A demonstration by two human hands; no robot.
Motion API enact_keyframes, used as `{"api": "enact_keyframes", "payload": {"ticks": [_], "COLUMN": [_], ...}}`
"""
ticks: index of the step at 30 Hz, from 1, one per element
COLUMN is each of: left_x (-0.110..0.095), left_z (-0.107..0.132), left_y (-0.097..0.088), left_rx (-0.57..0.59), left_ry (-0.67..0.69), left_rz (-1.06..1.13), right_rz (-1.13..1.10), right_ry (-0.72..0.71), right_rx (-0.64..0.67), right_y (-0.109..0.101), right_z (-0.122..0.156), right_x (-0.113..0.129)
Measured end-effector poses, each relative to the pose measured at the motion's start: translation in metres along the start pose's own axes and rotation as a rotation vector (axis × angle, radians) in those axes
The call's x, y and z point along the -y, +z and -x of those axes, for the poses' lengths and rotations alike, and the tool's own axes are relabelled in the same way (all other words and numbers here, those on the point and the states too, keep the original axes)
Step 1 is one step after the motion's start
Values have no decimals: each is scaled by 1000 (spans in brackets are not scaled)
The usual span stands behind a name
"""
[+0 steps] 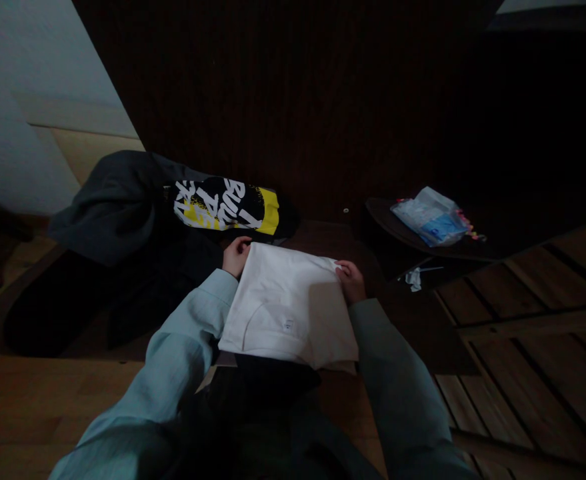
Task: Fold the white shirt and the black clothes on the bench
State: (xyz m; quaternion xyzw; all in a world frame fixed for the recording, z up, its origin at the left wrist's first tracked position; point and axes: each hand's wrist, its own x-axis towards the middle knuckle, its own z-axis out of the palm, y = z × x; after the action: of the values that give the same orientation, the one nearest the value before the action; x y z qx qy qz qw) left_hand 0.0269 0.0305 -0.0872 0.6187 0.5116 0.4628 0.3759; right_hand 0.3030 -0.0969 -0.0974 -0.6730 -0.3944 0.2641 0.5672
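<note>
The person has one white shirt (283, 280) folded on the dark brown tabletop (323, 233), just in front of the body, and both hands are on it. The left hand (237, 257) has its fingers closed on the far left corner of the cloth, and the right hand (351, 281) is closed in the same way on the far right corner, so the two hands stand apart with the shirt between them. Inside the neck of the shirt I see a small printed label (289, 325) with dark marks, but it is too small for me to read. The neck points toward the person, and a straight folded edge is at the far side, between the hands. The folded shape looks nearly square, so I cannot tell surely its long axis; its neck-to-far-edge line runs away from the body. Behind the left hand lies a black cloth (267, 235) with big white letters and yellow patches; "BUIL" can be read on it, running slantwise, and the other letters are partly lost in the folds. A dark grey cloth (110, 207) is heaped to the left of it. At the right, well apart from the shirt, a clear plastic bag (430, 217) with something blue inside lies on a dark shelf (477, 250).
</note>
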Motion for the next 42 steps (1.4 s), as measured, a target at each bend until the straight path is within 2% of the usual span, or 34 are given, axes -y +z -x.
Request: {"api": "enact_keyframes", "payload": {"ticks": [3,8,12,20,26,32,38,42], "left_x": [-1,-11,-14,-17,-23,-18,-19,-15], "left_z": [-1,1,4,3,6,4,2,0], "left_y": [2,3,-1,-9,-10,-8,-17,-17], "left_rx": [114,272,314,371,330,227,127,-43], "left_ry": [-150,-513,-562,-662,-649,-573,-494,-327], "left_rz": [190,611,729,802,787,760,632,435], "right_rz": [18,45,60,90,85,7,25,47], "right_ry": [-26,-52,-27,-55,-50,-45,-33,-57], "right_rx": [51,55,33,22,34,37,22,-34], "right_y": [-2,-2,1,1,0,-1,-3,-3], "right_z": [-1,-1,1,2,2,3,4,4], "right_x": [-1,-1,2,4,2,2,5,3]}}
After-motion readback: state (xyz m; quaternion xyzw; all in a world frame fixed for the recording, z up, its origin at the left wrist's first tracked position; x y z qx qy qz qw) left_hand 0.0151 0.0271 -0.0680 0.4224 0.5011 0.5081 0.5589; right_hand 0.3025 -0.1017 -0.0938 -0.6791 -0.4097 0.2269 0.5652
